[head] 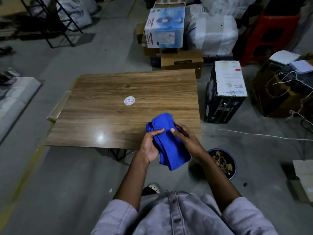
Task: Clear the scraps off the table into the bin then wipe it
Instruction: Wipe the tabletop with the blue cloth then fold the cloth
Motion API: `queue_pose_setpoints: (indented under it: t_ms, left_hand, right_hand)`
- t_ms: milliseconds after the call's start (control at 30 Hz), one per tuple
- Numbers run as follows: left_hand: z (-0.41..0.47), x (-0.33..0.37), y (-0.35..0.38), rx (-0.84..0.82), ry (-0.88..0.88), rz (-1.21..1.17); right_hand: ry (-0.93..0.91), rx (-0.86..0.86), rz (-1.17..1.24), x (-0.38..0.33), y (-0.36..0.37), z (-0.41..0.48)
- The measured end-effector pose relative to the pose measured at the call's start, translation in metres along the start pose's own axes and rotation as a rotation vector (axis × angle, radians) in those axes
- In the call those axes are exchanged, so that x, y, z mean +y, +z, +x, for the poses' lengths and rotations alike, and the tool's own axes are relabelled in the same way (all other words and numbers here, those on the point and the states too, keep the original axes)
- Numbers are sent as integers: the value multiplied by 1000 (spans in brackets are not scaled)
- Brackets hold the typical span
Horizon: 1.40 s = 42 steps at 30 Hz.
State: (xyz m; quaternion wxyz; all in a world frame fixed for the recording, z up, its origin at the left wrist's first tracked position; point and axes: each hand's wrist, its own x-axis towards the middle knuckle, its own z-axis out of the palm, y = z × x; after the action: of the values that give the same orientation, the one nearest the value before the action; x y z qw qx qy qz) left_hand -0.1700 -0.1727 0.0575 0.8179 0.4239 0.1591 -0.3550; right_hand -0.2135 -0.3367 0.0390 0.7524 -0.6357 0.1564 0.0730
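— Nearest, past the shirt (177, 217), what was held?
— Both the left hand (150, 146) and right hand (184, 136) gripped the blue cloth (169, 150) over the worktop's (118, 107) near right edge, lengthwise near-to-far.

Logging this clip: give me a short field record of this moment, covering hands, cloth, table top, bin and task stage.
left hand: grips the blue cloth from its left side
right hand: holds the same cloth from its right side
cloth: bunched, over the near right corner of the table
table top: wooden, no scraps visible, a round sticker near the middle
bin: on the floor beside the person's right arm, scraps inside
stage: clearing looks done; wiping apparently not yet begun
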Motion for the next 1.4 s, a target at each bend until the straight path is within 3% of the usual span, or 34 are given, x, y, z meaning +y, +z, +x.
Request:
queue_pose_setpoints:
  t_ms: [333, 500, 633, 833, 967, 1067, 1267, 1400]
  left_hand:
    - [4, -10, 22, 62, -15, 147]
    - [16, -5, 18, 267, 161, 331]
    - [33, 11, 5, 354, 260, 381]
    - [63, 46, -4, 300, 115, 298]
    - [73, 78, -17, 57, -124, 262]
    - [82, 100, -25, -39, -176, 203]
    - [115, 131, -38, 88, 31, 192]
    - [134, 140, -46, 96, 209, 358]
  right_hand:
    - [103, 8, 109, 1, -9, -9]
    - [167, -8, 150, 0, 2, -1]
    - [100, 88, 110, -3, 15, 21]
    - [81, 205, 262, -23, 38, 58]
    - [145, 154, 400, -44, 58, 73]
    - [211, 140, 385, -54, 70, 86]
    - [154, 287, 10, -43, 85, 118]
    - [244, 441, 81, -36, 74, 131]
